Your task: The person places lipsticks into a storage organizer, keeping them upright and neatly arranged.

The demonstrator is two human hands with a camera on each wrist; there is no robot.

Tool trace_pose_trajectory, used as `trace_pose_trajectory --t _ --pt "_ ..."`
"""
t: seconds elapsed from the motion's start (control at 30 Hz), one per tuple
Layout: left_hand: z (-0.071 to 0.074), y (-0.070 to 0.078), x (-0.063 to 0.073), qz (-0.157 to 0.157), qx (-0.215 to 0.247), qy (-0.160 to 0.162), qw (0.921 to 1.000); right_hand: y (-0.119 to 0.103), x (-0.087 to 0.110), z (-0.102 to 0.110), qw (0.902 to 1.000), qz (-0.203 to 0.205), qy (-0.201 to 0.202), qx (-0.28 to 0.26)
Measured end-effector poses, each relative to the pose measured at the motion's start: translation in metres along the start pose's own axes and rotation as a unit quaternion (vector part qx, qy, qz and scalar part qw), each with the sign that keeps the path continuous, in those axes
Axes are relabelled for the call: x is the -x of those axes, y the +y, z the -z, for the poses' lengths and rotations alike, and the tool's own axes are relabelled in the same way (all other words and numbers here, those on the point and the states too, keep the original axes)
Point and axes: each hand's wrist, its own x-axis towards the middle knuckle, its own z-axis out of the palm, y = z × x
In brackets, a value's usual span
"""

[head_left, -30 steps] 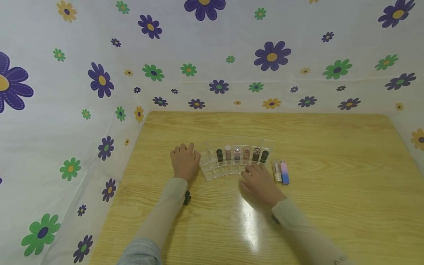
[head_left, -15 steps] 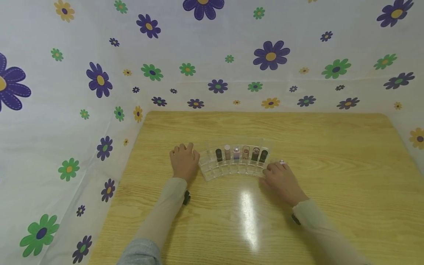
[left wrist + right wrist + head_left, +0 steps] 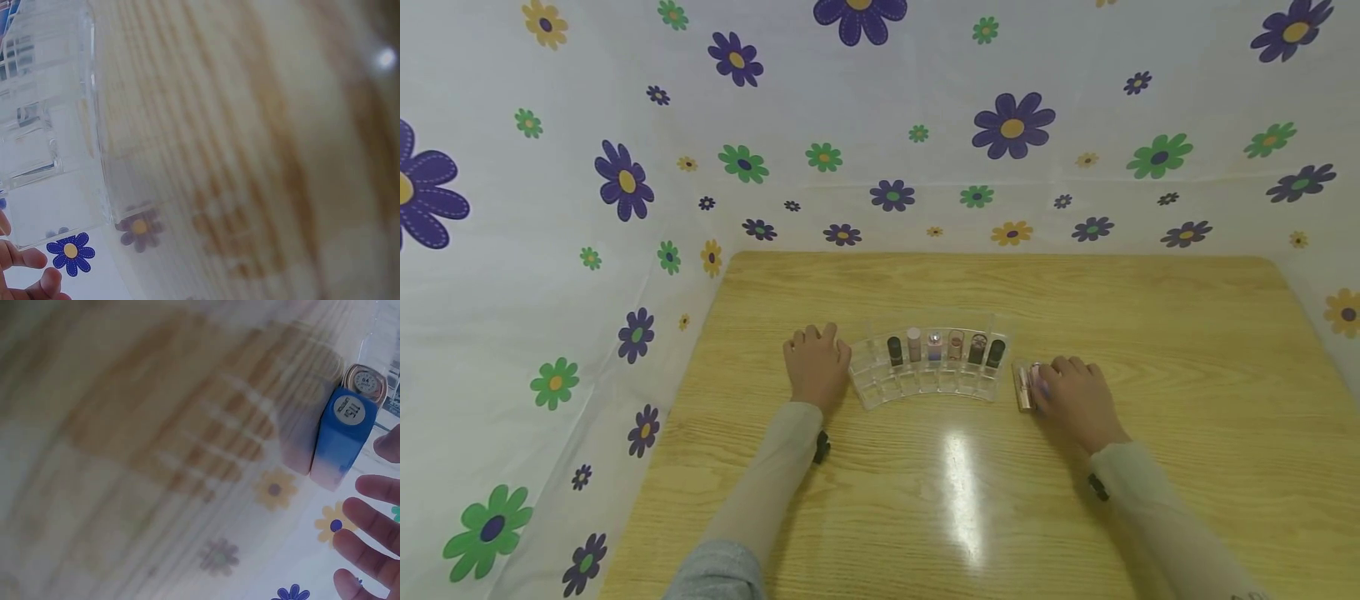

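A clear curved lipstick rack (image 3: 910, 379) stands on the table with several lipsticks (image 3: 913, 344) upright in its back row; its front row is bare. Beside its left end rests my left hand (image 3: 815, 364), fingers loosely bent; in the left wrist view those fingers (image 3: 25, 256) are near the rack's clear wall, and contact cannot be told. My right hand (image 3: 1078, 402) reaches over a pink-and-blue lipstick (image 3: 344, 434), partly hidden by it in the head view. From the right wrist, its fingers (image 3: 372, 525) look spread alongside this lipstick, not closed round it. A clear-cased lipstick (image 3: 1023, 387) lies left of it.
The wood-grain table (image 3: 880, 500) meets a white flower-print cloth (image 3: 820, 100) at the back, with more cloth along both sides. A bright light reflection (image 3: 961, 500) shows on the tabletop in front of the rack.
My right hand has moved right, from the rack's front row to the two lipsticks lying beside it. My left hand has stayed at the rack's left end.
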Motion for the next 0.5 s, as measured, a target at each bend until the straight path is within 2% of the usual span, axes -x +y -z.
trace_pose_trajectory --t 0.37,0.43,0.5 --pt "0.0020 0.0006 0.0005 0.003 0.006 -0.009 0.9999 0.0029 -0.0035 -0.0007 0.9996 0.009 0.027 0.009" --pt "0.0024 0.0009 0.0005 0.003 0.005 -0.010 0.9999 0.0038 -0.0042 -0.0002 0.9999 0.002 0.012 0.007" --pt "0.0031 0.0014 0.0006 0.003 0.004 -0.011 0.9999 0.0048 -0.0048 0.0013 0.9998 -0.007 -0.018 0.006"
